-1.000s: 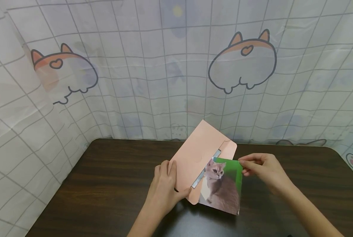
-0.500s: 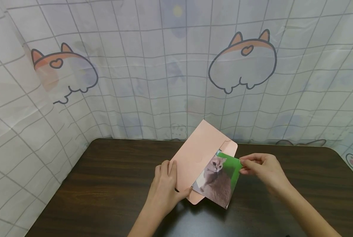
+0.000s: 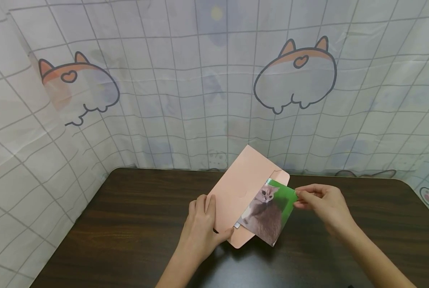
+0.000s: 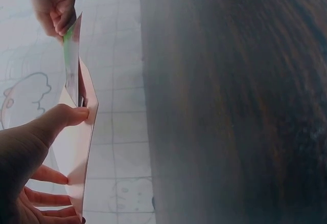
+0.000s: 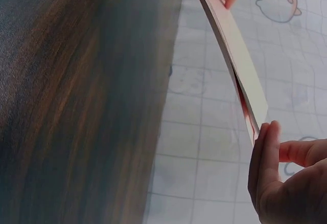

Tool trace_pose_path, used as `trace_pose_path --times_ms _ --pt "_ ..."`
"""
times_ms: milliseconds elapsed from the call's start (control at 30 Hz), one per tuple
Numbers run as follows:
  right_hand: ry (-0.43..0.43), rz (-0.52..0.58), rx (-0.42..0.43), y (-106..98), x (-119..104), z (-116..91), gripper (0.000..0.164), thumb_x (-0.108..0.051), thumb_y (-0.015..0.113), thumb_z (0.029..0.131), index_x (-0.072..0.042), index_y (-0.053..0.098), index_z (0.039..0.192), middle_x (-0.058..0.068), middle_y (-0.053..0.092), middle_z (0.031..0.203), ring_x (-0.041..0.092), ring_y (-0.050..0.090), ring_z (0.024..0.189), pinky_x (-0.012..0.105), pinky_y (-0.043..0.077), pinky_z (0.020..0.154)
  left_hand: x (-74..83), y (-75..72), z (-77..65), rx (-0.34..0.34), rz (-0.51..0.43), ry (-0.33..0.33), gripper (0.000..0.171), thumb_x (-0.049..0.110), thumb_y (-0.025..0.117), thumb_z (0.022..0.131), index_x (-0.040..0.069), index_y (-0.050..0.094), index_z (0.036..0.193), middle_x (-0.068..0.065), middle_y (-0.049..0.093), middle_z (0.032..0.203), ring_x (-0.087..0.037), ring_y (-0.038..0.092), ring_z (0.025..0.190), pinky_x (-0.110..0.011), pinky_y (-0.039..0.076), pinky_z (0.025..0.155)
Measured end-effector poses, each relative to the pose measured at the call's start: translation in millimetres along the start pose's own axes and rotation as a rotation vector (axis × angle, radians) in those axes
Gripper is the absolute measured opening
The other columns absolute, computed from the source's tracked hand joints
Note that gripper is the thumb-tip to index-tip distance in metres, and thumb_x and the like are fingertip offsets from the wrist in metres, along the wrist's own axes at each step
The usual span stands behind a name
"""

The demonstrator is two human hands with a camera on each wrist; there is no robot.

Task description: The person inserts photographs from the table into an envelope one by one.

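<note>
A pink envelope (image 3: 236, 188) is held tilted over the dark table, flap side toward the lower right. My left hand (image 3: 201, 228) grips its lower left, thumb (image 4: 71, 115) at the opening and fingers along the far edge. With thumb and fingertips, my right hand (image 3: 324, 202) pinches the green corner of a cat photo (image 3: 266, 216). The photo's left edge lies along the envelope's opening; how far it reaches inside is hidden. Close to my left thumb, a small pale silvery edge (image 3: 237, 225) shows in the opening.
The dark wood-grain table (image 3: 128, 228) extends around both hands. Behind it hangs a white grid-patterned cloth (image 3: 185, 80) with cartoon animal prints, near the envelope's upper corner.
My right hand has turned the photo to line up with the envelope's opening, then shifted it slightly up and right. The left hand and the envelope have stayed almost still.
</note>
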State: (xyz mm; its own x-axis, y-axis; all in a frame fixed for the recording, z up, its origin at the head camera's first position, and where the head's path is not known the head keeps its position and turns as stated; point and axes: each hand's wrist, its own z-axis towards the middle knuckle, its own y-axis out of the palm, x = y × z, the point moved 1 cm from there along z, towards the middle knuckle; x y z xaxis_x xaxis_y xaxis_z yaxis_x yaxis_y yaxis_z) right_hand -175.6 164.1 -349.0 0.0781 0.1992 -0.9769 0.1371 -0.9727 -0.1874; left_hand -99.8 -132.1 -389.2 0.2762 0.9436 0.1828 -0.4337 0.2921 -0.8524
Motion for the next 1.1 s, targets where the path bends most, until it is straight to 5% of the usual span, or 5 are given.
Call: trace_pose_path --times_ms 367,1100 --pt "0.010 0.064 -0.004 6.0 3.2 -1.4 0.036 -0.002 0.062 0.104 0.024 0.056 0.129 -0.002 0.075 0.084 0.008 0.075 0.073 0.025 0.062 0.077 -0.9 0.5 0.2 0.029 -0.033 -0.003 0.087 0.035 0.095 0.071 -0.010 0.060 0.136 -0.024 0.057 0.125 -0.040 0.057 0.110 -0.043 0.062 0.080" --pt "-0.108 -0.017 0.082 21.9 -2.2 -2.4 0.033 -0.003 0.068 0.101 0.021 0.064 0.123 0.006 0.078 0.087 0.002 0.074 0.070 0.021 0.061 0.073 -1.3 2.6 0.8 0.012 -0.038 -0.002 0.087 0.036 0.095 0.071 -0.010 0.060 0.137 -0.024 0.058 0.126 -0.041 0.057 0.111 -0.042 0.063 0.078"
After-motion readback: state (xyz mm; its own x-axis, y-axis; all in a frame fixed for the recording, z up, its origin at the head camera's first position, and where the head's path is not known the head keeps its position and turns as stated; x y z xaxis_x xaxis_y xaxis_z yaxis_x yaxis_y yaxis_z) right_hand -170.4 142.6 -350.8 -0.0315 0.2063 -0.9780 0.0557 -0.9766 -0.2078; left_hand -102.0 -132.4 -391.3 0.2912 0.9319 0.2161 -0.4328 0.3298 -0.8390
